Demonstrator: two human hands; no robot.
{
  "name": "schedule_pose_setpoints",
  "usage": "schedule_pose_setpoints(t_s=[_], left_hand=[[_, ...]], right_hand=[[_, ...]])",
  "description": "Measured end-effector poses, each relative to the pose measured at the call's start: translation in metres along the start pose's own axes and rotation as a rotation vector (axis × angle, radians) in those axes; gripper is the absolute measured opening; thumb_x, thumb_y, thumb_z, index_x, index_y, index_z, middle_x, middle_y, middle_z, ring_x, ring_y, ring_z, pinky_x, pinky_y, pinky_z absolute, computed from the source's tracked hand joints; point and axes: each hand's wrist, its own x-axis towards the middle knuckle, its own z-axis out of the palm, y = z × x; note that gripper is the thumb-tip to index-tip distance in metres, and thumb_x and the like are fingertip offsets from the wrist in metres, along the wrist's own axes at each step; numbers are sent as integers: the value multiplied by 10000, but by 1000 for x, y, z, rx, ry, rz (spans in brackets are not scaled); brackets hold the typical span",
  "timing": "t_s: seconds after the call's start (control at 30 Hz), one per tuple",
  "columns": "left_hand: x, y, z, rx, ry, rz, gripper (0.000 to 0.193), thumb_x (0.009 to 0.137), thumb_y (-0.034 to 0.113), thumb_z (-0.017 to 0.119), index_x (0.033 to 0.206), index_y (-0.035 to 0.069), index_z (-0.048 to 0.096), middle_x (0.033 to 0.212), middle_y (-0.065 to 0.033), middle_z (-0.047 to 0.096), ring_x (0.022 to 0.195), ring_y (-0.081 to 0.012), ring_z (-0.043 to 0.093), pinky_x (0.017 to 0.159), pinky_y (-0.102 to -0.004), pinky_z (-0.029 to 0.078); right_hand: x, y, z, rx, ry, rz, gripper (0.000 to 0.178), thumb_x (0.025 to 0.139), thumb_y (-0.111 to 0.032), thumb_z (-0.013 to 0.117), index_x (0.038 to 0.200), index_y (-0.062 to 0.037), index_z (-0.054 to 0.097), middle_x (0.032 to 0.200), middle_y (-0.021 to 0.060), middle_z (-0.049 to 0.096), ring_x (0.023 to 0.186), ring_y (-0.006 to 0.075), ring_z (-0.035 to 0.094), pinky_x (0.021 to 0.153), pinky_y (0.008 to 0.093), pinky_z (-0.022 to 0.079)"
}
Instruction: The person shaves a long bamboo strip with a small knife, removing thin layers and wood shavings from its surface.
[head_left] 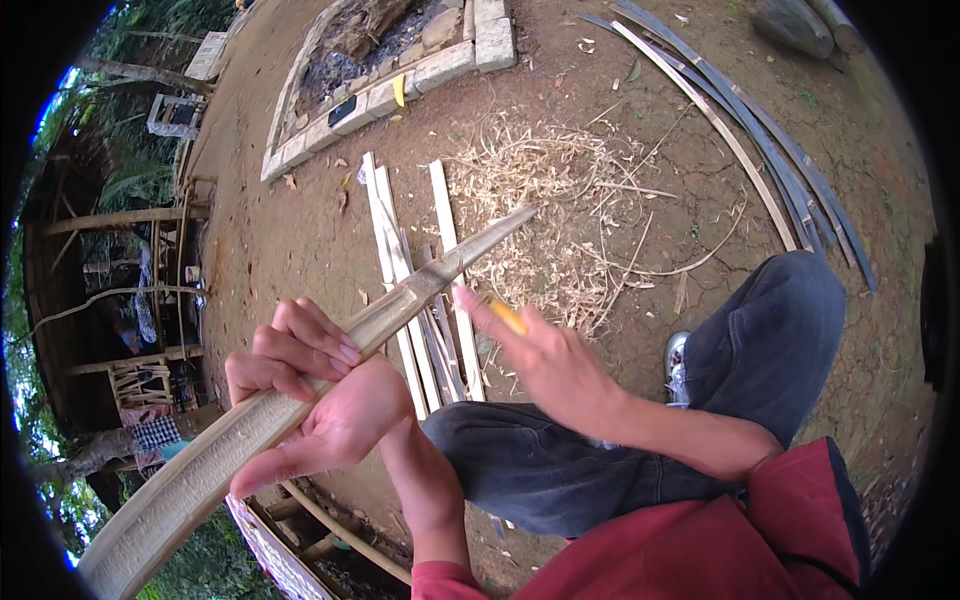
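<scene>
- Bamboo slat (300, 400): a long split piece, hollow side up, running from lower left up to a tapered tip at upper right, held in the air over my lap, off the ground.
- Handling, as I judge it: light for its length, stiff along the grain, a little springy toward the thin tip. Split edges likely sharp and splintery; the pale inner face looks dry, not slippery.
- Best hold, I judge: mid-length, where it is still wide, fingers over the edge and palm beneath, well back from the tip.
- My left hand (320, 400): grip clenched around the slat near its middle, fingers curled over the upper edge, thumb pointing lower left, wrist bent, forearm rising from the lower edge.
- My right hand (545, 355): blurred; grip closed on a yellow handle (508, 318), forefinger stretched out and touching the slat just past the left hand. Blade not visible; I cannot tell what tool it is.
- Ground below: cut slats (445, 230) lying side by side, a heap of shavings (560, 190), long dark strips (760, 140) at upper right.
</scene>
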Motion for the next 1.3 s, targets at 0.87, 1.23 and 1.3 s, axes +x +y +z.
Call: schedule_pose_setpoints(t_s=[0.87,1.23,1.3], left_hand=[[5,-3,1,32,35,28,681,913,750,163,628,137,246,449,-7,234,389,-97,184,377,-221,195],[0,0,4,0,-22,45,691,901,765,162,632,135,251,462,-10,245,396,-95,185,383,-222,200],[1,1,4,-35,-56,49,690,901,764,165,632,134,251,462,-11,243,397,-94,190,383,-223,201]], right_hand=[[-5,-8,-15,78,-48,80,725,884,1,552,1523,-189,268,740,154,527,552,289,594,554,418,527],[2,1,-12,7,-37,97,693,883,4,549,1510,-159,301,765,168,548,604,310,606,579,418,531],[3,5,-14,-7,-50,139,691,880,7,555,1506,-154,310,777,169,555,615,310,604,586,418,530]])
